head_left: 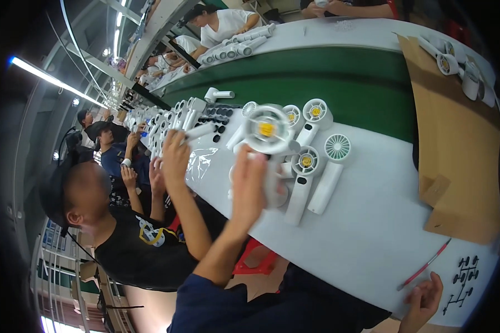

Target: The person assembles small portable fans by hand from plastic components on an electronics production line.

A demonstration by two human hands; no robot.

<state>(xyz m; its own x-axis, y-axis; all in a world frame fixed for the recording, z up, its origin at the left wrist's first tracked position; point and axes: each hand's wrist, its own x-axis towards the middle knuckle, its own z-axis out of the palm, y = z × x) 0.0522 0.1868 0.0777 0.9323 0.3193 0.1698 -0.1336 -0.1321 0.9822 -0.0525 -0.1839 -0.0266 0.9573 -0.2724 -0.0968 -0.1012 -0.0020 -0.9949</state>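
Observation:
A white handheld fan body (254,126) with a round ringed head and a yellow centre is gripped in my left hand (249,186). Motion blurs both the hand and the fan. Behind it on the white table stand and lie several similar white fan bodies (315,111), some with yellow centres, and one with a slatted round cover (338,147). At the lower right, my right hand (425,299) rests by the table's near edge, its fingers loosely bent and apart, with nothing visible in them. Just beyond it lies a thin red and black pen-like tool (425,265).
Small black parts on a branching frame (462,280) lie at the far right. A brown cardboard sheet (444,139) holds more fan bodies. A green conveyor belt (361,83) runs behind. On the left a co-worker's hand (175,158) holds a white part beside rows of fans.

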